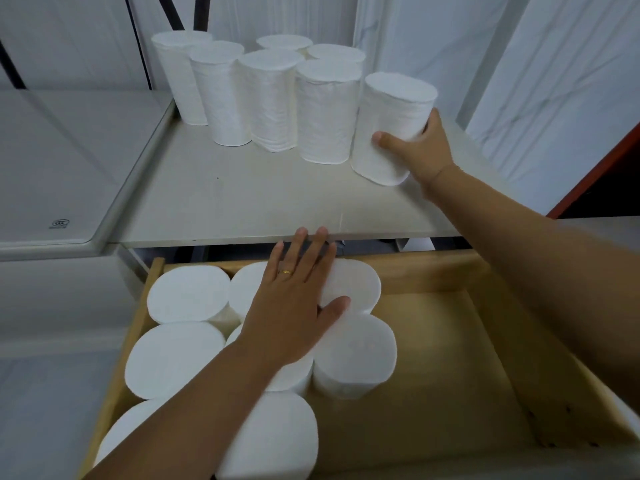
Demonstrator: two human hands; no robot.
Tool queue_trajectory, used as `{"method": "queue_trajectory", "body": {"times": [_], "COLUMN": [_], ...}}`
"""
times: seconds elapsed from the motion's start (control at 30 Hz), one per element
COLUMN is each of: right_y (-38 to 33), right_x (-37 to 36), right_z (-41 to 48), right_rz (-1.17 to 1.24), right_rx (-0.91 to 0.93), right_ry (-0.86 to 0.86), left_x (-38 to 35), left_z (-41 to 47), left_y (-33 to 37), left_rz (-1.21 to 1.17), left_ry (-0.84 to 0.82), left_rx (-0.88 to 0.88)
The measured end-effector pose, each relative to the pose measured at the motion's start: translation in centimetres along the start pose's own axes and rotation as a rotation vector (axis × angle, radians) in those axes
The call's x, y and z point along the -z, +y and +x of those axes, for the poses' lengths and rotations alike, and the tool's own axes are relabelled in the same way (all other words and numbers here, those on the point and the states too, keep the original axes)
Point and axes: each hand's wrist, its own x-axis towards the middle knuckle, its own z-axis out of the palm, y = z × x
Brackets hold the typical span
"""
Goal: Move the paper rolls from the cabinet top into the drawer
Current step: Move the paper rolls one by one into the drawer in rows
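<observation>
Now right hand (420, 150) grasps the rightmost paper roll (391, 128), thumb in front; seven on the cabinet top (225, 199). Left hand (294, 306) lies flat, fingers spread, on rolls in the drawer (433, 341).

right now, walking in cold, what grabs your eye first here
First, the right hand gripping the nearest upright paper roll at the right end of the cabinet top, beside six more standing rolls. Below, the left hand lies flat on rolls packed upright into the left side of the open wooden drawer.
</observation>
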Motion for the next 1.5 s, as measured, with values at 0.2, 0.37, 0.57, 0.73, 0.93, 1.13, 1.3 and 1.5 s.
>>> {"method": "queue_trajectory", "body": {"times": [0.2,0.37,0.57,0.73,0.93,1.13,1.3,1.5], "right_y": [-1.5,-0.1,5.8,9.4,8.3,6.5,6.2,5.0], "right_x": [7.6,13.6,12.9,11.8,13.0,13.6,12.4,12.6], "right_z": [-8.1,-13.5,-16.4,-17.1,-16.7,-15.8,-17.5,-21.4], "right_rz": [0.093,0.249,0.060,-0.118,-0.256,-0.002,-0.017,0.087], "right_rx": [-0.043,-0.203,-0.392,-0.431,-0.356,-0.764,-0.895,-1.022], "right_ry": [-0.490,-0.728,-0.793,-0.795,-0.941,-0.861,-0.796,-0.953], "left_x": [0.1,0.3,0.5,0.5,0.5,0.5,0.7,0.4], "left_z": [0.1,0.0,0.0,0.0,-0.1,0.0,-0.2,-0.5], "left_y": [0.1,0.1,0.3,0.3,0.2,0.3,0.4,0.4], "left_rz": [0.010,0.018,0.037,0.034,0.032,0.033,0.013,-0.051], "left_ry": [-0.019,-0.041,-0.054,-0.056,-0.046,-0.047,-0.053,-0.162], "left_rx": [0.009,0.017,0.023,0.029,0.034,0.031,0.018,-0.145]}}
